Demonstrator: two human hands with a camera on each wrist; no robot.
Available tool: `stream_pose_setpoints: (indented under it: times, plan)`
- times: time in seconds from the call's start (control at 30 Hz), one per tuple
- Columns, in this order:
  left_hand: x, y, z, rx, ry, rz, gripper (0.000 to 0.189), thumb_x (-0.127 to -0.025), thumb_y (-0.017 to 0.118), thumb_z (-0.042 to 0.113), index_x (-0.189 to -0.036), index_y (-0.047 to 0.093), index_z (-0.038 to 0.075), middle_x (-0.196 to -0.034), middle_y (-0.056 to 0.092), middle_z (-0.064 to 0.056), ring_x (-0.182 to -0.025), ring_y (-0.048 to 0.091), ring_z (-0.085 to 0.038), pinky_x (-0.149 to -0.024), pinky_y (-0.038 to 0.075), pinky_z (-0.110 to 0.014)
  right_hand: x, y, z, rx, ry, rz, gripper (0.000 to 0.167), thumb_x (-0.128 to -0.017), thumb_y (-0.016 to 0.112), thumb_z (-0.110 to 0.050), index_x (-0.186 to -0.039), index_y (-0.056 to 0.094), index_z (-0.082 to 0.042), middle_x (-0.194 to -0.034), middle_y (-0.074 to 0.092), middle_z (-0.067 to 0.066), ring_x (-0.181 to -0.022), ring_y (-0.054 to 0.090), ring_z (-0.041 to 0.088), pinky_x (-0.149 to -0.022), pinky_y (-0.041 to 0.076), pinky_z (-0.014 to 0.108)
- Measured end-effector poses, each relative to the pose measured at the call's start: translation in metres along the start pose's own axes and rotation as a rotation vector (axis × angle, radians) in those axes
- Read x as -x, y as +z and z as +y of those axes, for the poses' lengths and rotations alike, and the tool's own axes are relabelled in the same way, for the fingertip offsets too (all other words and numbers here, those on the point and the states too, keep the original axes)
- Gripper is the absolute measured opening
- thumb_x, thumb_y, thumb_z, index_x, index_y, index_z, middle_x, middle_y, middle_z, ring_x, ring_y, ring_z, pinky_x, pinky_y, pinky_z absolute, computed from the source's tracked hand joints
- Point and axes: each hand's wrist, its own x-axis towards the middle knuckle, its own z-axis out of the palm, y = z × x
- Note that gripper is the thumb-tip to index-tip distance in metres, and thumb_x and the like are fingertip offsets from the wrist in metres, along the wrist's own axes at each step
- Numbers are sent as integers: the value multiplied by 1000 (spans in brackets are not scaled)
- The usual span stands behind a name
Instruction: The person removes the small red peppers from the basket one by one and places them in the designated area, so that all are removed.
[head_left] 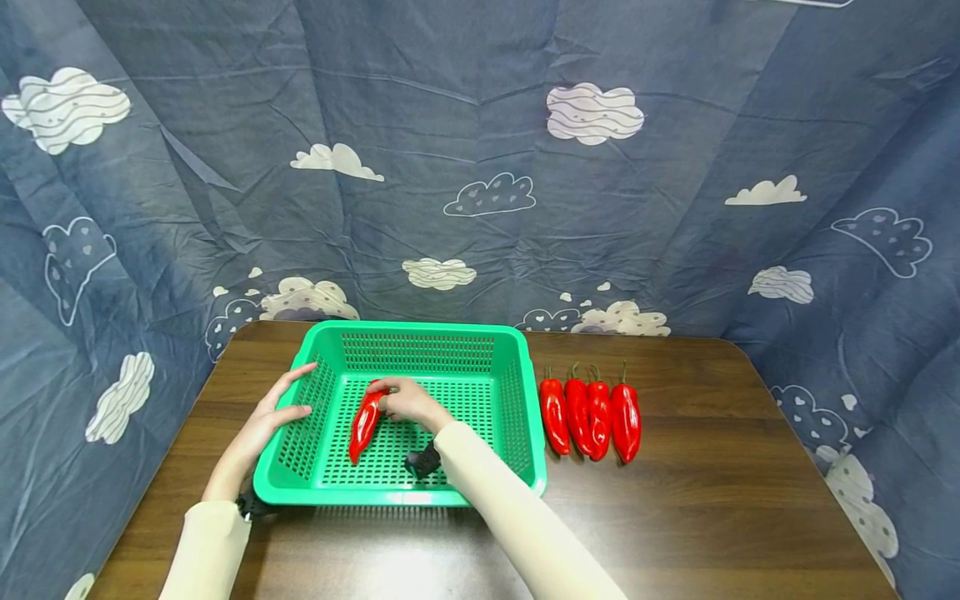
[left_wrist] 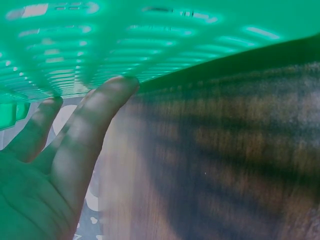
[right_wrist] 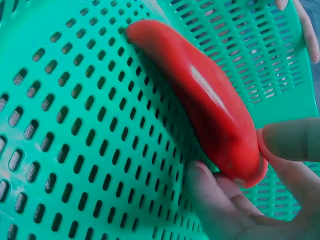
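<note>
A green plastic basket [head_left: 416, 497] with slotted walls and floor stands left of the middle on the table. Inside it, toward the left, is a glossy red chili pepper [head_left: 364, 427]. My right hand [head_left: 408, 402] pinches its upper end between thumb and fingers [right_wrist: 210, 192]; the pepper [right_wrist: 200, 95] slants over the basket floor, and I cannot tell if its tip touches. At the basket's left side, my left hand [head_left: 262, 423] rests on the rim with fairly straight fingers, and some fingers [left_wrist: 85, 140] lie along the outer wall.
Several red chili peppers [head_left: 589, 417] with green stems lie in a row right of the basket. The wooden table [head_left: 712, 483] extends to the right. A blue curtain [head_left: 465, 242] with cloud prints hangs behind. Black wrist cameras [head_left: 423, 461] are worn on both wrists.
</note>
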Motion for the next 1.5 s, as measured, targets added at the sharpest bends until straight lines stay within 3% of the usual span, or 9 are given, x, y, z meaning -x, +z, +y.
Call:
stream_pose_setpoints:
  times: [0.2,0.33,0.6,0.77,1.17,1.5]
  plan:
    - [0,1,1,-1,-13,-2,63,-94,53,9,-151,26,13,-156,9,-14,-133,22,-36,-95,33,-45,0,-3,-1,-34,-24,83,35,-81,55,10,-111,68,1,-97,64,12,-78,60,22,-76,53,41]
    - [0,1,1,5,1,3,64,-93,53,7,-151,27,12,-157,7,-14,-137,12,-39,-100,21,-58,1,-6,1,-67,-34,93,29,-85,56,7,-110,69,0,-99,66,12,-76,62,22,-76,53,41]
    - [0,0,0,-5,4,0,64,-93,53,7,-151,25,10,-157,8,-15,-138,11,-40,-100,18,-62,5,-16,0,-123,-38,58,27,-88,54,2,-111,68,-3,-92,65,9,-69,59,18,-73,53,44]
    - [-1,0,-1,-32,16,2,64,-92,53,8,-150,27,10,-157,9,-15,-140,6,-40,-100,13,-66,8,-24,0,-147,-55,28,28,-88,55,1,-113,66,-2,-92,65,8,-69,58,16,-67,54,39]
    - [1,1,0,-27,-6,-5,64,-94,53,10,-151,25,14,-156,8,-17,-134,20,-39,-97,28,-53,18,-40,-8,-194,-78,-21,30,-85,61,0,-115,63,-1,-102,63,13,-81,59,19,-70,52,43]
    - [0,1,0,-13,16,0,64,-93,53,7,-151,26,12,-157,9,-15,-136,14,-39,-100,19,-59,27,-55,-11,-219,-102,-17,32,-85,61,1,-118,60,0,-106,61,16,-83,60,22,-69,52,39]
